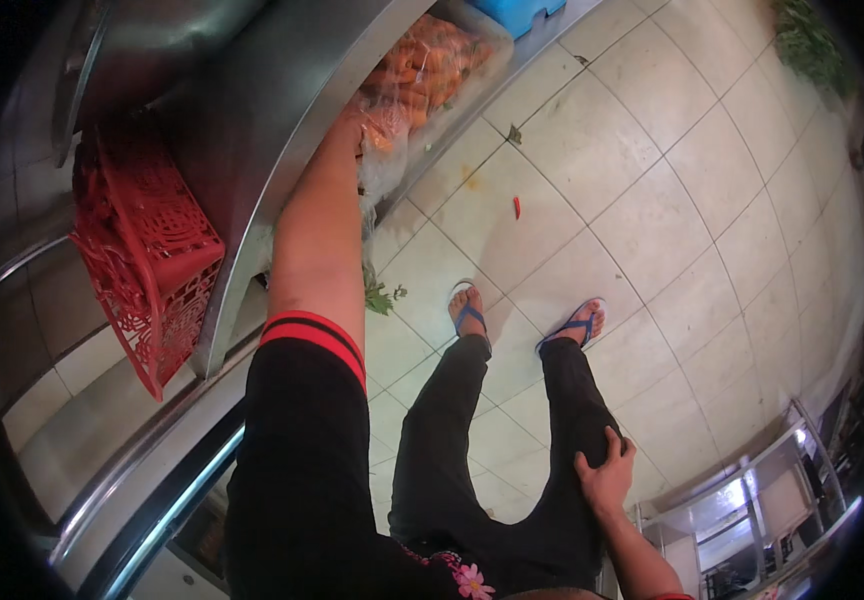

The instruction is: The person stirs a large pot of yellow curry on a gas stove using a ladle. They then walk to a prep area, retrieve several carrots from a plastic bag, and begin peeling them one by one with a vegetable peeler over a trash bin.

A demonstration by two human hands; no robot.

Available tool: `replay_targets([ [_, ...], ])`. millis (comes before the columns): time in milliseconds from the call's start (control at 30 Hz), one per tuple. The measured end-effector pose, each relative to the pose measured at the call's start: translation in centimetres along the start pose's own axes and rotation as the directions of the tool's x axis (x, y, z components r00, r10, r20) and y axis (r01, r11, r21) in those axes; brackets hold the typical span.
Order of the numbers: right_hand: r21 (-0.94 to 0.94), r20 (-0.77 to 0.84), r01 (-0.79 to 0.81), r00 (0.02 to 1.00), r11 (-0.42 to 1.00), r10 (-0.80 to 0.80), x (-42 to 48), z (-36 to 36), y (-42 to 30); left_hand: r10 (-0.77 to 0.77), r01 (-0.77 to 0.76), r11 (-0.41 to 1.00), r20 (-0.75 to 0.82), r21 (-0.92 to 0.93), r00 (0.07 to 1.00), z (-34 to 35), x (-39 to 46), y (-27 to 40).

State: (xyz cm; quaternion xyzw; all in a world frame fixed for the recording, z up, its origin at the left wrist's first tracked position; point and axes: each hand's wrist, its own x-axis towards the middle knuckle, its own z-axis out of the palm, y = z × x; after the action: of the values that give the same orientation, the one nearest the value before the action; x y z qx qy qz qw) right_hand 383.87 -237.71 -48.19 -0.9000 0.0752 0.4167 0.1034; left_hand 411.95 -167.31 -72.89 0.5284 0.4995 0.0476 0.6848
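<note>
My left arm reaches under the edge of a steel counter (293, 161), where my left hand (355, 127) meets a clear plastic bag (391, 124). Its fingers are mostly hidden, so whether they grip the bag is unclear. Orange carrots (432, 60) fill the bag's far part, which sits in a pale tub (503, 49) on the lower shelf. My right hand (608, 472) rests on my right leg near the knee, fingers apart, holding nothing.
A red openwork plastic basket (169, 217) stands at left. On the tiled floor (627, 187) lie a red chilli (517, 208) and green leaves (379, 298). More greens (811, 45) are at upper right, a blue container (518, 11) at top. A metal-framed rack (747, 517) stands lower right.
</note>
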Motion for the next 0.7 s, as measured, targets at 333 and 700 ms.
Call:
replay_targets([
  [333, -0.013, -0.018, 0.017, 1.000, 1.000, -0.017, -0.1, 0.2, -0.1, -0.027, 0.025, 0.993, -0.014, -0.118, 1.000, -0.9, 0.4, -1.0],
  [700, -0.009, 0.009, -0.021, 1.000, 1.000, 0.021, -0.3, -0.1, -0.6, 0.153, -0.180, 0.869, -0.096, -0.461, 0.984, -1.0, -11.5, -4.0],
])
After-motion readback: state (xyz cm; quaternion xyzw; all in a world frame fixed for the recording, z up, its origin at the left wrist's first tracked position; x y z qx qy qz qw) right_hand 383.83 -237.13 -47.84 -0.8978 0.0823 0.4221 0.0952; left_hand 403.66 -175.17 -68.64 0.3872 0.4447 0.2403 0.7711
